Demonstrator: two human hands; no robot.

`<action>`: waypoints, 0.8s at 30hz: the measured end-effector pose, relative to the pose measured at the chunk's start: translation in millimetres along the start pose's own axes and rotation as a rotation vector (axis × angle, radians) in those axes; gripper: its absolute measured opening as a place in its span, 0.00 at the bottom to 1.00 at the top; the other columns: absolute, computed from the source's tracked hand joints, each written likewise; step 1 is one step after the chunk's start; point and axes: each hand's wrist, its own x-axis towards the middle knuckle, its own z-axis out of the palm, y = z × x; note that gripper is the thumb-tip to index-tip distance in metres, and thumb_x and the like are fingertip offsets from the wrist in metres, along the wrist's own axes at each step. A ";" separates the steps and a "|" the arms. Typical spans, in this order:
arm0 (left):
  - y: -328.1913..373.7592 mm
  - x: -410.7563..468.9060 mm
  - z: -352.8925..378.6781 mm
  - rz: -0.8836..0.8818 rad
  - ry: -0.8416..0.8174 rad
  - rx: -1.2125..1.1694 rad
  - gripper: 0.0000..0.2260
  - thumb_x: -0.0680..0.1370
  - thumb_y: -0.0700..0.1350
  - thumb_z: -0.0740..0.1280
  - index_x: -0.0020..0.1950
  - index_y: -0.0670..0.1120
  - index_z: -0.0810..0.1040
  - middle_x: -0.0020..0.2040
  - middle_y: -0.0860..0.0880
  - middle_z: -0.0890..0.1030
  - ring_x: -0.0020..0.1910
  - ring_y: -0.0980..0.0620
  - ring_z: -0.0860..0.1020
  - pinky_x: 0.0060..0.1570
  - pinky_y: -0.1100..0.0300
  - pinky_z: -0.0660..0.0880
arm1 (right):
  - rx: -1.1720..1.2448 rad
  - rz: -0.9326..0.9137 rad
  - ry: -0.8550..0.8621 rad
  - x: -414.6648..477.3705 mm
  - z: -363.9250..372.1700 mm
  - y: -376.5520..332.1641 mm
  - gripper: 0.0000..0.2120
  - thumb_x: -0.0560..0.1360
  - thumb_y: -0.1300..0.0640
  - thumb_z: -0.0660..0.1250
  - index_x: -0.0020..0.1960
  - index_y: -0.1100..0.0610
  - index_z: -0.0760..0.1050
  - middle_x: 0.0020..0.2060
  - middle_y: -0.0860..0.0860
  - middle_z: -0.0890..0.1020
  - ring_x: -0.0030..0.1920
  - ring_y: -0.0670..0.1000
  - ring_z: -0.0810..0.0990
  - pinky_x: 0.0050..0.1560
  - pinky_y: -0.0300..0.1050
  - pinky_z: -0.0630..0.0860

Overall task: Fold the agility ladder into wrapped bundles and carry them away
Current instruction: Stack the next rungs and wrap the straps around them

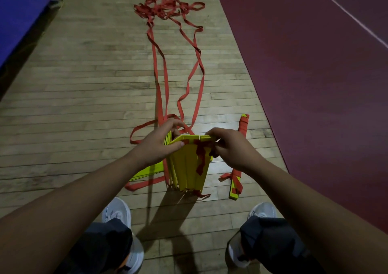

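Observation:
A stack of yellow ladder rungs point(186, 168) stands on end on the wooden floor between my feet. My left hand point(159, 143) grips the stack's top left edge, thumb on the near face. My right hand point(228, 147) pinches the top right edge, where a red strap point(200, 156) crosses the near face. Long red straps point(161, 70) trail away from the stack to a tangled heap point(165, 7) far up the floor. A wrapped bundle point(239, 158) of rungs bound in red strap lies flat to the right of the stack.
A dark red mat point(315, 74) covers the floor on the right, with white lines at its far end. A blue pad point(19, 17) sits at the far left. My two white shoes point(117, 212) and dark trouser knees fill the bottom of the view.

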 end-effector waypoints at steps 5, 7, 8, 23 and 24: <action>9.2 -2.4 5.6 0.016 -0.013 0.005 0.17 0.81 0.38 0.65 0.65 0.56 0.72 0.59 0.58 0.77 0.58 0.63 0.74 0.49 0.68 0.71 | 0.053 0.029 -0.006 -1.6 6.2 -8.7 0.12 0.77 0.47 0.72 0.55 0.52 0.78 0.45 0.47 0.82 0.45 0.45 0.80 0.40 0.39 0.76; 9.3 -2.8 10.2 0.027 0.035 0.020 0.18 0.79 0.35 0.64 0.61 0.55 0.75 0.55 0.61 0.76 0.56 0.69 0.73 0.48 0.72 0.69 | 0.038 0.020 0.020 -1.4 9.7 -11.1 0.12 0.77 0.47 0.72 0.54 0.54 0.79 0.42 0.46 0.80 0.42 0.45 0.78 0.38 0.36 0.71; 8.7 -2.9 12.3 0.018 0.056 0.015 0.17 0.78 0.34 0.64 0.60 0.54 0.76 0.54 0.62 0.76 0.54 0.70 0.73 0.48 0.73 0.68 | 0.034 0.011 0.019 -1.2 11.3 -11.8 0.12 0.77 0.47 0.73 0.53 0.55 0.79 0.42 0.46 0.79 0.42 0.45 0.78 0.38 0.37 0.70; 13.9 -2.1 18.5 -0.140 -0.170 -0.240 0.24 0.75 0.36 0.74 0.59 0.55 0.65 0.52 0.46 0.77 0.46 0.50 0.80 0.47 0.53 0.81 | 0.167 -0.022 -0.019 -0.7 20.2 -5.3 0.06 0.80 0.60 0.69 0.54 0.57 0.83 0.44 0.50 0.86 0.45 0.44 0.86 0.49 0.37 0.82; 13.8 -3.3 20.4 -0.153 -0.168 -0.256 0.23 0.75 0.35 0.73 0.59 0.54 0.66 0.55 0.44 0.77 0.50 0.47 0.81 0.49 0.50 0.82 | 0.192 -0.014 -0.007 0.5 21.3 -4.6 0.05 0.79 0.60 0.70 0.53 0.57 0.83 0.44 0.50 0.86 0.44 0.45 0.86 0.49 0.39 0.83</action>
